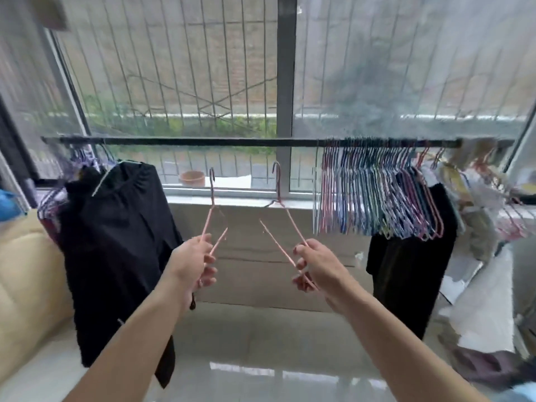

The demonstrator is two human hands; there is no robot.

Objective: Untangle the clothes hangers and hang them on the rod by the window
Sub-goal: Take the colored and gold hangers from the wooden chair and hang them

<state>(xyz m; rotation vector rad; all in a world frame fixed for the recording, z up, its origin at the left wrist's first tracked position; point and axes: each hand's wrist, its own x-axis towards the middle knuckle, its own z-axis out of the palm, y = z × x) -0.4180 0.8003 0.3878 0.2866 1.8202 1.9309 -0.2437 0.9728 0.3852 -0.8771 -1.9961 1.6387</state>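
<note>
Window behind; dark rod [203, 141] spans it, bunched hangers [377, 195] at right. Left hand [193, 264] grips one pink hanger [213, 216], right hand [314, 266] grips another pink hanger [285, 224], both below rod, apart.

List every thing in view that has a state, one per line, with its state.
Left hand: grips a pink hanger, hook up, below the rod.
Right hand: grips a second pink hanger, hook up, not on the rod.
Rod: middle stretch bare.
Bunch of hangers: hung on the rod, right side, packed close.
Black garment: hanging at the left.
Clay pot: upright on the sill.
</note>
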